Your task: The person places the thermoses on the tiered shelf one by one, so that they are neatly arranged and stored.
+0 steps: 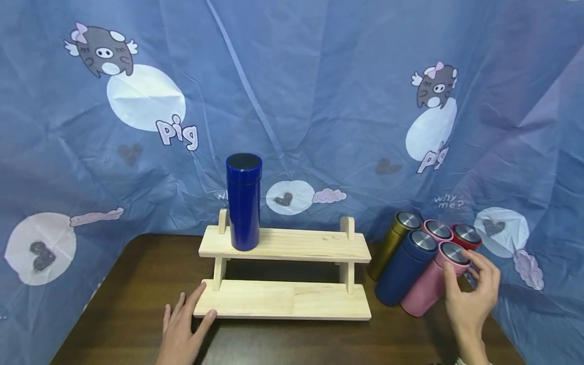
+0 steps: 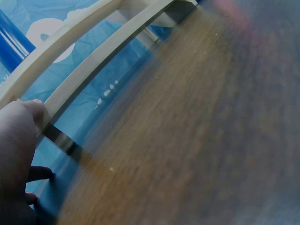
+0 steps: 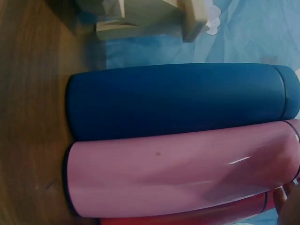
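A person's right hand [image 1: 474, 294] is holding the front pink bottle [image 1: 429, 289] near its cap, thumb on one side and fingers bending over the other; how firmly they are pressing, one cannot tell. That bottle is standing on the brown table [image 1: 274, 344], right of a two-tier wooden stand [image 1: 287, 299], grouped closely with a navy bottle [image 1: 401, 274], a gold bottle [image 1: 388, 248], a second pink bottle [image 1: 438, 230] and a red bottle [image 1: 466, 234]. The left hand [image 1: 181, 322], its fingers spreading apart, is touching the left end of the lower shelf. A glossy blue bottle [image 1: 244, 213] is standing upright toward the left of the upper shelf. The person seems to be taking hold of a bottle; the next move is probably calling for a secure grip and a straight lift, without knocking the neighbours.
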Available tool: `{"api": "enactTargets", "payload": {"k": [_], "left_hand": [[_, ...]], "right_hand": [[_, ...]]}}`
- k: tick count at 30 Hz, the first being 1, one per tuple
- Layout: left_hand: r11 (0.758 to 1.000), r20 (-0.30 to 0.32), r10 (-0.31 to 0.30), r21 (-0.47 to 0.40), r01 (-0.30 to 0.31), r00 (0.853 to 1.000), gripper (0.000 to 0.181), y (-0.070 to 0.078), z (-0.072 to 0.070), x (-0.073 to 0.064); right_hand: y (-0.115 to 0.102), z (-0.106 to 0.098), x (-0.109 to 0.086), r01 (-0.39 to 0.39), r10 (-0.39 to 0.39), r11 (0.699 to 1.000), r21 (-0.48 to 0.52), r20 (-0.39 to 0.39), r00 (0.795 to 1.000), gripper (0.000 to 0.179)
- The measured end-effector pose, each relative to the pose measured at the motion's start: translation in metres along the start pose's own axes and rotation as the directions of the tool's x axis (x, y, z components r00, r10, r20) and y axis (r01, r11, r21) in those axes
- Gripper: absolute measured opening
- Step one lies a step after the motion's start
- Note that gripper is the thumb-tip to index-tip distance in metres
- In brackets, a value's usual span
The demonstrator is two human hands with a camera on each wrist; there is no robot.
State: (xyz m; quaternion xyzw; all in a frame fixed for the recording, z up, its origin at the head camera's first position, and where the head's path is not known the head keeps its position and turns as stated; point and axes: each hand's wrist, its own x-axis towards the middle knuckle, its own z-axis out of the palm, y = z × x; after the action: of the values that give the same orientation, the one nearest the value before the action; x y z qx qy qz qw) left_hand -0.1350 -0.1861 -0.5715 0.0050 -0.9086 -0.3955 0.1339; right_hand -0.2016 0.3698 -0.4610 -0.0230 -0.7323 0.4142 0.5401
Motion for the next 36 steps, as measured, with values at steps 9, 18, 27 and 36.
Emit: {"api": "enactTargets", "payload": {"k": [9,18,27,36], "left_hand": [[1.0,0.018,-0.016,0.015,0.016,1.0,0.068,0.001,0.001,0.002],[1.0,-0.004,-0.006,0.02,0.006,1.0,0.067,0.0,0.001,0.002],[0.998,0.052,-0.054,0.026,0.052,0.997,0.07,0.002,-0.001,0.004],[0.997,0.086,-0.075,0.041,0.072,0.994,0.072,0.003,-0.002,0.006]], "right_hand": [[0.018,0.0,-0.004,-0.006,0.006,1.0,0.018,0.023,1.0,0.05],[0.019,0.005,-0.009,-0.03,0.027,0.997,0.066,0.043,0.999,0.061],[-0.022,0.007,-0.009,-0.048,0.044,0.995,0.082,0.044,0.998,0.059],[-0.027,0.008,-0.008,-0.076,0.075,0.993,0.09,0.011,0.997,0.057]]}}
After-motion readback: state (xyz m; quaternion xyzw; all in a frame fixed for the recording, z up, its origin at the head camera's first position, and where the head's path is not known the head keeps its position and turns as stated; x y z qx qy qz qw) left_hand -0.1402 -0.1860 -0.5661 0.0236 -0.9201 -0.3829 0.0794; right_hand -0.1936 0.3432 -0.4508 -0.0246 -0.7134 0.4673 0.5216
